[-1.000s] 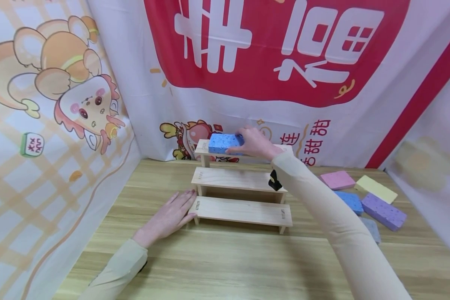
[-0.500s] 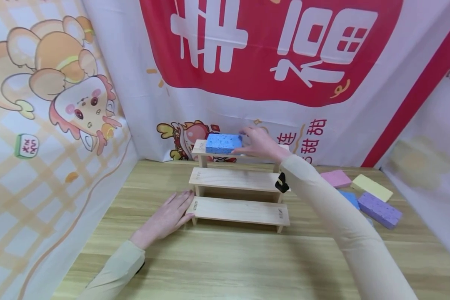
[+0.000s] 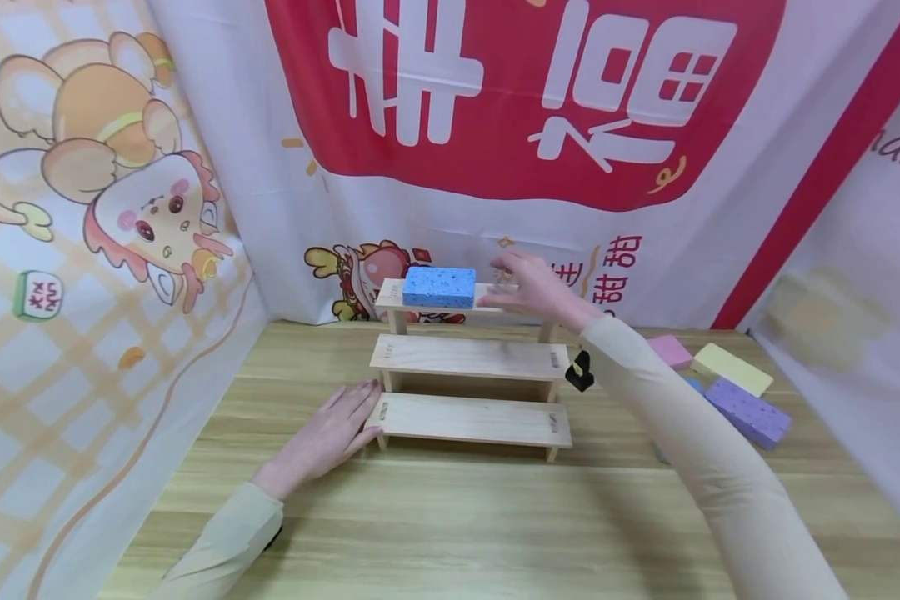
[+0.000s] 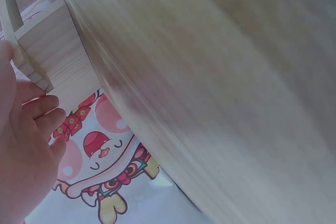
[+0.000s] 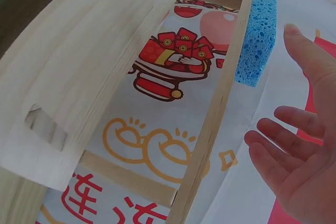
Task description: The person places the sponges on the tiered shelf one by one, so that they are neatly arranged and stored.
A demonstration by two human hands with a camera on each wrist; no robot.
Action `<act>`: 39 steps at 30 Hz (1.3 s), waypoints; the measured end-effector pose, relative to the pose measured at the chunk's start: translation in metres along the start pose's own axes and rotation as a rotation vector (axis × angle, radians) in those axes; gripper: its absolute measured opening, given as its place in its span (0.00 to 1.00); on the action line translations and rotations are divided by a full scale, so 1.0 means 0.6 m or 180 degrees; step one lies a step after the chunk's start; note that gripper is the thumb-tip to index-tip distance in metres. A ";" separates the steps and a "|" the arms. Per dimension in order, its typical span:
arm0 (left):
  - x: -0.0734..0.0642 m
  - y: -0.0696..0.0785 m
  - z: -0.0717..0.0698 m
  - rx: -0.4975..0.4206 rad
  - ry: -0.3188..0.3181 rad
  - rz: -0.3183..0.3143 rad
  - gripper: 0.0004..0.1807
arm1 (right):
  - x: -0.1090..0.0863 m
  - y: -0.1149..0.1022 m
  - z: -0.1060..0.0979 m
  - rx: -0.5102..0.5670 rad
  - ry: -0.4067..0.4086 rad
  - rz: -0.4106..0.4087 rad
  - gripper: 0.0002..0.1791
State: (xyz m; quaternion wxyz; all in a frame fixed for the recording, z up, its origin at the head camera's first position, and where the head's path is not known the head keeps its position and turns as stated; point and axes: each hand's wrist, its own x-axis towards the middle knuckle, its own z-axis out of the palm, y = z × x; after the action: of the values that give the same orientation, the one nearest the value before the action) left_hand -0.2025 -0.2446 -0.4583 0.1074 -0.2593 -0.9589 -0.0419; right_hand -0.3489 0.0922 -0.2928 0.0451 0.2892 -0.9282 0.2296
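Note:
A blue speckled sponge (image 3: 439, 287) lies flat toward the left end of the top step of a three-tier wooden shelf (image 3: 468, 356). Just right of it is my right hand (image 3: 528, 287), thumb and fingers spread; the right wrist view shows a gap between the hand (image 5: 296, 145) and the sponge (image 5: 257, 35). At the left end of the lowest step rests my left hand (image 3: 326, 435), its fingers extended along the side. Seen from the left wrist, that hand's (image 4: 26, 145) fingertips touch the end of a wooden board (image 4: 58, 51).
Right of the shelf on the wood-grain table (image 3: 450, 525) lie a pink sponge (image 3: 669, 351), a yellow sponge (image 3: 732, 369) and a purple sponge (image 3: 748, 411). The right forearm partly covers another blue one (image 3: 694, 384) and a grey one (image 3: 660, 454). A printed cloth (image 3: 225, 208) hangs behind.
My right hand has let go of the blue sponge and drawn back to the right, leaving it on the top step. The left hand stays at the shelf's end. The view has shifted slightly.

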 end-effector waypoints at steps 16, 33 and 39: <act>0.000 -0.007 0.006 -0.0013 -0.0003 0.0010 0.37 | -0.052 0.039 -0.018 0.0052 0.0209 0.0005 0.40; 0.000 -0.003 0.004 -0.0005 -0.0023 -0.0009 0.37 | -0.121 0.092 -0.038 0.0028 0.0360 0.0308 0.38; 0.000 -0.003 0.005 0.0009 0.0024 0.0024 0.36 | -0.147 0.113 -0.042 -0.0092 0.0424 0.0287 0.38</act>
State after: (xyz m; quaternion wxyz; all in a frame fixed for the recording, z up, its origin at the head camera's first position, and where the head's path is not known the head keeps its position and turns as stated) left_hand -0.2037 -0.2458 -0.4613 0.1115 -0.2625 -0.9576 -0.0412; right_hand -0.3148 0.1982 -0.3164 0.1005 0.2305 -0.9385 0.2368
